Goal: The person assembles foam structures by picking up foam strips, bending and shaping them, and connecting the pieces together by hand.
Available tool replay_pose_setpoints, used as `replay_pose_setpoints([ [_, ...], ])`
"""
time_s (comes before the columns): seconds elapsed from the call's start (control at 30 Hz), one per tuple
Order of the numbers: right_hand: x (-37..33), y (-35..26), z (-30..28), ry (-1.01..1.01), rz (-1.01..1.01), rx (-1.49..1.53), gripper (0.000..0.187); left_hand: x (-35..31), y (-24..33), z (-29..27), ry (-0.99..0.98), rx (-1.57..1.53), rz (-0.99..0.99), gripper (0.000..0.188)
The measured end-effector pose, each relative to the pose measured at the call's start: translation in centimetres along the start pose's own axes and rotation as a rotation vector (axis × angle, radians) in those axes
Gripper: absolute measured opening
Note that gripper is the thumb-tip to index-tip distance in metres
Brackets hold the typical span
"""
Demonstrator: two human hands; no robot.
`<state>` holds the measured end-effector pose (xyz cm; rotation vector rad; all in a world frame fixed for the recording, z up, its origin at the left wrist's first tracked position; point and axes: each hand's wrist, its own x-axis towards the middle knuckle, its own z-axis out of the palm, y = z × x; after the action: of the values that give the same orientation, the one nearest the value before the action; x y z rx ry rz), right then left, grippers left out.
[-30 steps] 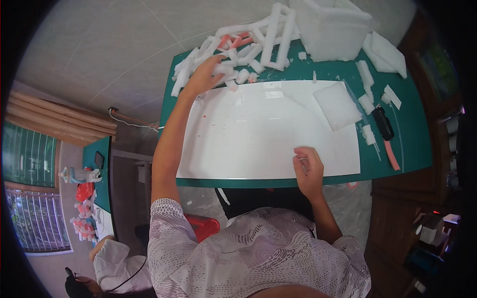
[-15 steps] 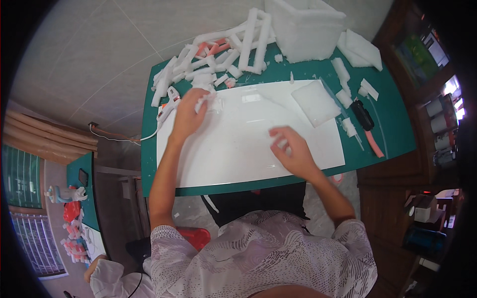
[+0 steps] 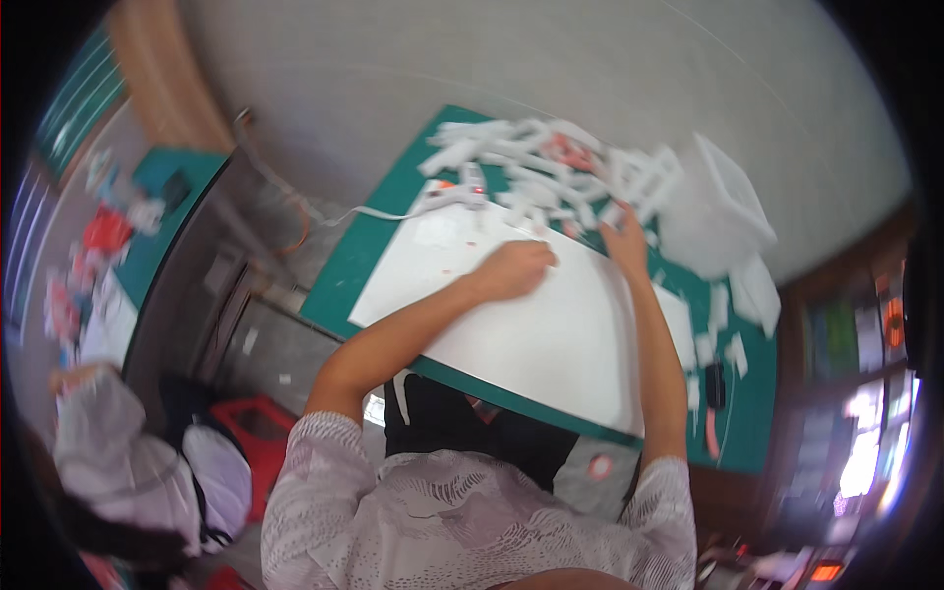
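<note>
My left hand (image 3: 513,269) is over the white board (image 3: 531,344), its fingers curled closed; whatever they may hold is hidden. At the board's far edge my right hand (image 3: 625,241) stretches out, its fingers slightly apart beside the white foam strips (image 3: 560,182). Motion blur hides whether its fingertips touch a strip. Some pink foam pieces (image 3: 570,150) lie among the pile of strips. To the left of the pile, a white device with a red light (image 3: 473,187) rests near the board's far left corner, close to a white cord.
A white foam box (image 3: 710,216) stands behind my right hand. The green table (image 3: 379,246) holds a black-and-pink tool (image 3: 715,388) and foam scraps at the right. The white cord (image 3: 379,212) runs off its left edge. Another person's pale sleeve (image 3: 108,442) shows at lower left.
My view has swung. My left hand has left the white device's side and come toward the board's middle, curling closed. My right hand has reached forward to the foam pile.
</note>
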<state>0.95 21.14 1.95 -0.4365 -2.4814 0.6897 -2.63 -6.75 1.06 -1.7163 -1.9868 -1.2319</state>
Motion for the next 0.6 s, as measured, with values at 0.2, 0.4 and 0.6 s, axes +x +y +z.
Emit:
replay_pose_setpoints([
  [0.2,-0.6,0.1,-4.4,0.045,0.180,0.472,0.046,0.3,1.0,-0.2,0.074,-0.140,-0.040,0.014],
  [0.4,-4.6,-6.3,-6.9,-0.314,0.091,1.079,0.046,1.1,1.3,-1.4,0.053,-0.557,-0.404,0.041],
  [0.6,-8.6,-4.7,-6.1,-0.480,0.133,1.200,0.050,2.3,1.0,1.4,-0.048,-1.119,-0.694,0.056],
])
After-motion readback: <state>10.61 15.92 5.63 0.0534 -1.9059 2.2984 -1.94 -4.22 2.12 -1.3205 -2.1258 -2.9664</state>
